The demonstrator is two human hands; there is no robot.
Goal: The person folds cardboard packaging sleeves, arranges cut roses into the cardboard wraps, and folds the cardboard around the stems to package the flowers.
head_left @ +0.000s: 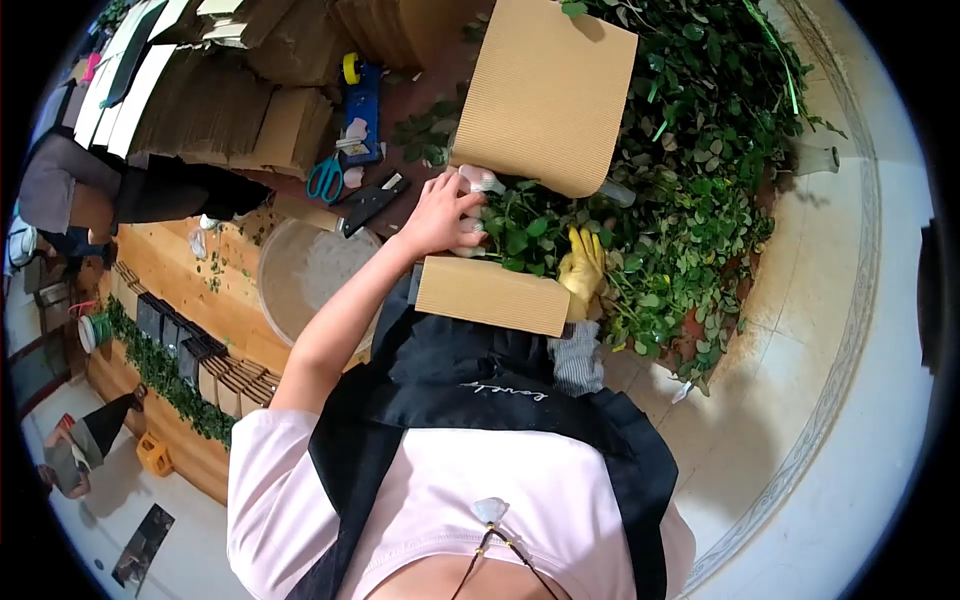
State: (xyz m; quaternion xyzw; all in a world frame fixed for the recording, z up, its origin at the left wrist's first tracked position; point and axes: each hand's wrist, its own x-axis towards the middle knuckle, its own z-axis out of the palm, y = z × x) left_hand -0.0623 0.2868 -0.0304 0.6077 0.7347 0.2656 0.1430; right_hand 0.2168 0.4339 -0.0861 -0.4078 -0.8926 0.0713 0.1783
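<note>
A bunch of leafy stems with pale pink blooms, which look like roses, lies between two parts of corrugated cardboard. The larger cardboard flap stands raised on the far side, and a shorter cardboard strip lies against my apron. At the bloom end, my bare left hand curls its fingers over the flower heads. My right hand, in a yellow glove with a grey striped sleeve, rests on the stems at the other end. Its fingers are stretched out, and the palm side is hidden.
A big heap of leafy stems covers the table's right side. Left of the bunch lie a black stapler-like tool, teal scissors and a blue tape dispenser. Stacked cardboard and another person are farther left.
</note>
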